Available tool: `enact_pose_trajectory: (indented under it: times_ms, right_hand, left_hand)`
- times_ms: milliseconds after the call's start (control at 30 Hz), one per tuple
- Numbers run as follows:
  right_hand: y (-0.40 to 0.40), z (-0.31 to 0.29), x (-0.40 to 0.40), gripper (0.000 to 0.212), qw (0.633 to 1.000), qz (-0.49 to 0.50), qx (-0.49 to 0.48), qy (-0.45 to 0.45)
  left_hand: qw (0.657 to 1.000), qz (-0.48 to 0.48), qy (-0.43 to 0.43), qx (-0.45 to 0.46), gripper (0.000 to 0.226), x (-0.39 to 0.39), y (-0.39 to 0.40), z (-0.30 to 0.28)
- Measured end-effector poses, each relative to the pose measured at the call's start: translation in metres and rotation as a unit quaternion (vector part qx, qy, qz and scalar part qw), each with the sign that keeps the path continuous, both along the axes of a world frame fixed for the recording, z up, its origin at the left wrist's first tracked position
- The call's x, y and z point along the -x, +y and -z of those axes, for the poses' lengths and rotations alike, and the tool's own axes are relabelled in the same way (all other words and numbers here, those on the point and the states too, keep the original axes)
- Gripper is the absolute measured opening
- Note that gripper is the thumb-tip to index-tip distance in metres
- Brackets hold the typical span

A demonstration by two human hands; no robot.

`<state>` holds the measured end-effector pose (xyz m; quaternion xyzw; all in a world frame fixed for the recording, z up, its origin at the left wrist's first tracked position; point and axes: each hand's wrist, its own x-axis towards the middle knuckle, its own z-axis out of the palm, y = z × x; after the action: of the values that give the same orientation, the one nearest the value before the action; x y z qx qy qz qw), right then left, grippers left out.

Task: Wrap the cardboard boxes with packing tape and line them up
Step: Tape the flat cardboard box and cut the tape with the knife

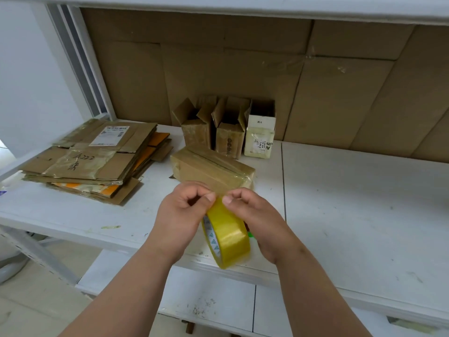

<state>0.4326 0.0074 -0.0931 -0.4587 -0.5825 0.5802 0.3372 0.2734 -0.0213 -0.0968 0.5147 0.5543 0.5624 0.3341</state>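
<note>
- Left hand (181, 210): fingers curled, thumb + forefinger pinching at the top edge of the tape roll (227, 237), right where the tape end would lift off.
- Right hand (252, 215): also curled, thumb tip pressed on the roll's top edge opposite the left thumb; palm wraps the roll's right side, so it holds the roll up on edge.
- Tape roll: yellowish clear packing tape, white core w/ green triangle print, held above the worktop (352, 203) front edge, between both hands.
- Taped box (213, 169): brown cardboard, lies flat on the worktop just beyond the hands, glossy tape over top + sides, dark seam running along its top. Near fingertips; can't tell if touching.
- Behind it, 3 small boxes stand upright in a row against the back: left open box (194, 127), middle open box (229, 132), both brown w/ flaps up + tape round the lower part; white box (260, 132) at the right end, marked "11#", also taped low.
- Left side of worktop: stack of flattened cartons (97, 156), top one w/ white shipping label + handwriting, orange sheets poking out lower down.
- Back wall covered w/ cardboard sheets (243, 69); white shelf (218, 3) overhead.
- Worktop white, scuffed, a seam running front-to-back right of the taped box.
</note>
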Motion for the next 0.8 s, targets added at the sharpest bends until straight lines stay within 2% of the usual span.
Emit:
enact_pose_trajectory:
  times_ms: [200,267,400,500,600,700,733,800]
  right_hand:
    - [-0.014,0.002,-0.006,0.038,0.997,0.026,0.036,0.059]
    - [-0.017,-0.002,-0.010,0.037,0.998,0.042,0.012,0.037]
    - [-0.025,-0.008,-0.023,0.021,0.995,0.095,-0.016,0.021]
    - [-0.033,-0.008,-0.032,0.006,0.989,0.137,-0.045,0.039]
    - [-0.041,-0.004,-0.043,0.007,0.981,0.171,-0.085,0.046]
    - [-0.047,0.002,-0.053,0.008,0.974,0.195,-0.111,0.020]
    - [-0.049,0.003,-0.057,0.009,0.972,0.205,-0.117,0.015]
    - [-0.052,0.006,-0.065,0.011,0.966,0.224,-0.127,0.015]
  left_hand:
    - [0.995,0.026,0.082,-0.043,0.022,-0.023,-0.016,-0.002]
    - [0.996,0.025,0.067,-0.047,0.022,-0.032,-0.021,-0.004]
    - [0.998,0.012,0.044,-0.053,0.023,-0.054,-0.031,-0.016]
    - [0.999,-0.028,-0.014,-0.033,0.019,-0.072,-0.034,-0.022]
    - [0.993,-0.067,-0.100,0.003,0.018,-0.086,-0.034,-0.020]
    - [0.991,-0.084,-0.094,0.033,0.013,-0.099,-0.033,-0.019]
    - [0.993,-0.079,-0.080,0.043,0.022,-0.103,-0.032,-0.020]
    - [0.994,-0.058,-0.070,0.057,0.064,-0.109,-0.032,-0.020]
